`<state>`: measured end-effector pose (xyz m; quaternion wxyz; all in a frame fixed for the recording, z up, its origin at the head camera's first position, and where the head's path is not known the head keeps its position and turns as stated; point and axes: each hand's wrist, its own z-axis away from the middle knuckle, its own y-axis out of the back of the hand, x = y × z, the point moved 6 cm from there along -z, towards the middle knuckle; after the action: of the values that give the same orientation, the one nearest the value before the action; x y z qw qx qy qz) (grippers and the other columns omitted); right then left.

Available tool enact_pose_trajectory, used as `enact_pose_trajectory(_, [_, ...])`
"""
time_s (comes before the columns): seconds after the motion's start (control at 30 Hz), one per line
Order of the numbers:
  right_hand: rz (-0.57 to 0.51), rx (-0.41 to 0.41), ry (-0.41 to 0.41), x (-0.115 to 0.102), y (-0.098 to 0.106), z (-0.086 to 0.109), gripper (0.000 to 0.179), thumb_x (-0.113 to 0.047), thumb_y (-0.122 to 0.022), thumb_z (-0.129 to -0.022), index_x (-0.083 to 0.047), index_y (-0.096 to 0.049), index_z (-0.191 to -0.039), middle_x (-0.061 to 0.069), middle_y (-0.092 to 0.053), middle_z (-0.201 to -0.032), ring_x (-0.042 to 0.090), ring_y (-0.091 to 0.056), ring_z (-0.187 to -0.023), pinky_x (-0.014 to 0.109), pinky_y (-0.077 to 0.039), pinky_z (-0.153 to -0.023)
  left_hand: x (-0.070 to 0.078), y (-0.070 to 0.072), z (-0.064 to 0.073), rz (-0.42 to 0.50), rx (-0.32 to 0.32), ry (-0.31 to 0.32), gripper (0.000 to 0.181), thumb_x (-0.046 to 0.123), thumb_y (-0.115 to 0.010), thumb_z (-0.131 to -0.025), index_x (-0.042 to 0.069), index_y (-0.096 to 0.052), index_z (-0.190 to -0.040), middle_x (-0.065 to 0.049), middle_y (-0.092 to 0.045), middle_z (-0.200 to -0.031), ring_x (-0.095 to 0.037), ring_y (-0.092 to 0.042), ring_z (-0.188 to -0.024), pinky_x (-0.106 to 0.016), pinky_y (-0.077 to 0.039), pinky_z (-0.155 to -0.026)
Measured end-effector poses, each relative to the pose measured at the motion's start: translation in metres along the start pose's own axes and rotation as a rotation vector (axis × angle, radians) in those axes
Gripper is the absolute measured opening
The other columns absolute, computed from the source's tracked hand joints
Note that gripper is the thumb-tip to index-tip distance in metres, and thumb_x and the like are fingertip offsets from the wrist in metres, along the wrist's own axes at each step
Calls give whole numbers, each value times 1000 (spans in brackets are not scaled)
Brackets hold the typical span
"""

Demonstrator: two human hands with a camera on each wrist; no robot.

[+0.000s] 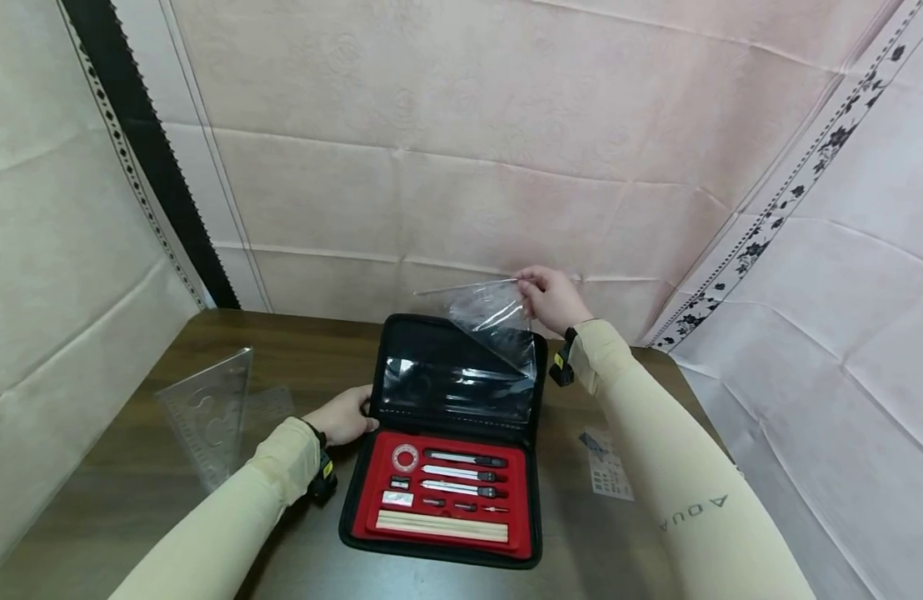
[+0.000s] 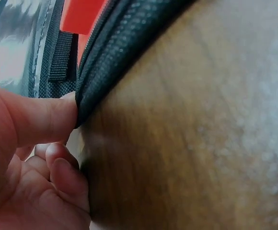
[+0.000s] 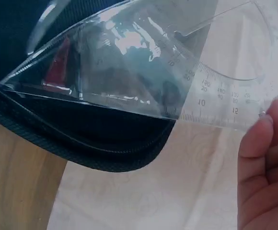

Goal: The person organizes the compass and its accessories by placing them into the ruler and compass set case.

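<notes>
1. The right hand [image 1: 553, 302], just right of centre in the head view, is pinching a clear set square [image 1: 491, 312] by one end, thumb against fingers.
2. The set square is hanging tilted over the raised lid [image 1: 401, 333], its pointed corner aiming down across the right part of the lid's clear pocket [image 1: 431, 392]; whether the tip is sitting inside, I cannot tell.
3. The left hand [image 1: 343, 415], left of centre, is gripping the edge of the black case [image 1: 349, 517] near the hinge, its thumb pressing on the border and its other fingers curling.
4. The case is lying open at the lower centre of the frame, its red tray [image 1: 446, 442] holding three compasses [image 1: 461, 473] and some pencils [image 1: 442, 527].
5. A clear triangle [image 1: 207, 417] is lying at the lower left, and a printed sheet [image 1: 610, 471] at the lower right.
6. The step in hand seems to be passing the set square into or out of the pocket; one moment is not showing which way.
7. Either way, the next move is probably calling for keeping the left hand bracing the case and guiding the corner in line with the pocket, so that its film is not snagging.
</notes>
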<state>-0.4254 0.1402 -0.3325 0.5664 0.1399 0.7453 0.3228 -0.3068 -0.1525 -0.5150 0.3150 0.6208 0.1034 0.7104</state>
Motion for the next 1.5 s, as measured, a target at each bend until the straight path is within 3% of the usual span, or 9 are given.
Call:
enact_pose_trajectory(0.33, [205,-77,160,-16,-39,9,21,-11,-50,-101,-9,-57,-121,11,-61,-85,20,-57,-61,33,-47,-59,-1,1,-1,-5,1,-10,27,-7,-64,-85,8,-61,-106,-5,-59,-85,-21,-55,-86,-40,-42,-82])
enact_pose_trajectory(0.57, [319,-72,189,-21,-64,15,16,-12,-52,-101,-9,-60,-114,5,-68,-96,17,-58,-74,34,-46,-69,-2,0,-2,-19,3,-16,30,-7,-63,-85,8,-60,-111,-5,-59,-88,-21,-55,-87,-42,-43,-83])
enact_pose_trajectory(0.73, [335,-66,206,-16,-63,15,18,-8,-50,-101,-8,-62,-113,5,-65,-94,18,-58,-78,35,-46,-73,-2,0,-1,-21,0,-23,28,-6,-64,-86,8,-61,-109,-5,-60,-87,-21,-55,-87,-42,-43,-83])
enact_pose_trajectory(0.87, [358,-18,319,-25,-56,14,18,-3,-50,-100,-4,-65,-110,10,-66,-98,22,-60,-87,38,-47,-80,-1,1,0,-17,6,-29,26,-5,-64,-86,9,-61,-107,-5,-59,-86,-22,-55,-87,-43,-42,-84])
enact_pose_trajectory(1.0, [420,-68,430,-30,-63,16,18,-4,-50,-100,-2,-65,-108,12,-66,-104,24,-61,-97,39,-46,-87,-2,1,1,-16,5,-30,26,-6,-64,-86,9,-61,-107,-5,-59,-85,-21,-55,-85,-41,-42,-82])
enact_pose_trajectory(1.17, [475,-111,398,-22,-68,19,19,-4,-49,-100,-4,-65,-109,9,-65,-106,22,-60,-99,37,-46,-88,0,0,2,-15,-2,-36,29,-6,-63,-86,7,-60,-111,-6,-59,-86,-21,-55,-85,-42,-42,-83])
enact_pose_trajectory(1.33, [448,-103,348,-23,-61,19,24,0,-47,-99,-5,-64,-115,11,-62,-109,22,-57,-99,38,-45,-88,2,1,0,-21,0,-37,30,-6,-63,-86,7,-59,-114,-6,-59,-86,-21,-56,-85,-42,-42,-83])
enact_pose_trajectory(1.5, [442,-114,361,-27,-57,19,24,-1,-48,-99,-7,-66,-114,10,-62,-109,22,-57,-100,38,-45,-89,-1,0,-2,-21,-4,-18,28,-5,-64,-86,8,-60,-111,-5,-59,-86,-21,-55,-86,-41,-42,-83])
